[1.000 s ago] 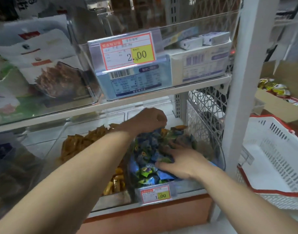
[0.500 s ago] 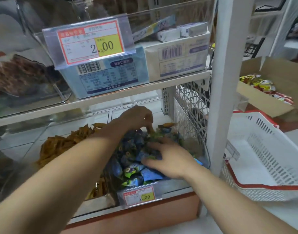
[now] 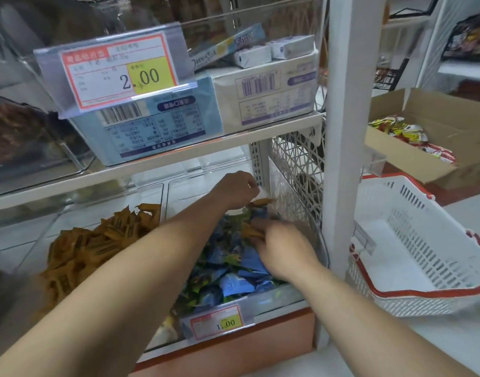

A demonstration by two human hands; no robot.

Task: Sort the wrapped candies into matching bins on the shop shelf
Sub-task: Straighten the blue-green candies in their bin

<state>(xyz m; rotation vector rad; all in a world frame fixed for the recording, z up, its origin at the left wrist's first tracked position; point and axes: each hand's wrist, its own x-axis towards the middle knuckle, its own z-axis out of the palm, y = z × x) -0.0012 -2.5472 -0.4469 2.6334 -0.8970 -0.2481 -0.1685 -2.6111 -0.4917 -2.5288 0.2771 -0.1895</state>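
On the lower shelf, a clear bin (image 3: 287,296) holds a heap of blue and green wrapped candies (image 3: 233,270). The clear bin (image 3: 151,191) to its left holds orange-brown wrapped candies (image 3: 91,248). My left hand (image 3: 236,189) reaches to the back of the blue bin with curled fingers and grips an orange candy (image 3: 262,201). My right hand (image 3: 283,250) lies over the blue heap, its fingertips pinching a few orange candies (image 3: 249,231) mixed into it. The image is blurred around both hands.
A white shelf post (image 3: 347,131) stands just right of the blue bin. Beyond it sits a white basket with a red rim (image 3: 423,254) and a cardboard box (image 3: 451,123) of red and yellow packets. Boxes and a 2.00 price tag (image 3: 119,69) fill the upper shelf.
The view has swung right and down. My left hand moved toward the back right of the blue bin. My right hand went from lying flat on the heap to gathering orange candies.
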